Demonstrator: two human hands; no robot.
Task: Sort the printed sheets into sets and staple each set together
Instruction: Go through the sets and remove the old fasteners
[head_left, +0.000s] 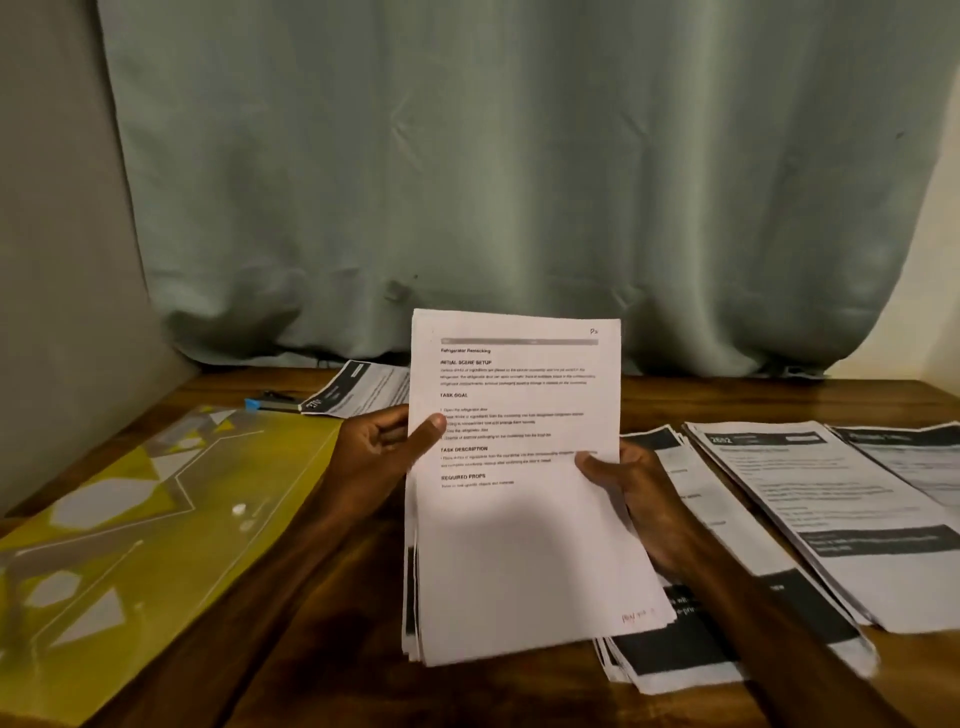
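While the sorting is clearly under way, the stapling, by my reading, has not begun. The stack of printed sheets (519, 545) is up off the counter (727, 400), dead centre, tilted toward the camera, top page headed "Refrigerator Restocking". The left hand (382, 449) grips its left edge, thumb laid across the front of the page. The right hand (621, 486) grips the right edge the same way, thumb in front, fingers behind. And that's a thick stack, so there's plenty left to deal out.

Over on the right, three piles lie flat on the counter. The near pile (670, 644), with heavy black bands, sits partly under the right forearm. The middle pile (831, 519) overlaps it, and the far-right pile (914, 457) runs off the frame. A fourth, the back pile (363, 387), lies beyond the left hand, close to the curtain (519, 182). Their edges fan out loosely; I see no staple in any of them, though one would be too small to make out here.

The stapler (270, 402), blue at one end, lies at the back left, just beside the back pile and well apart from both hands. The yellow patterned folder (130, 545) covers the left side.

So: four sets started, a fat stack unsorted, every set yet to be stapled.
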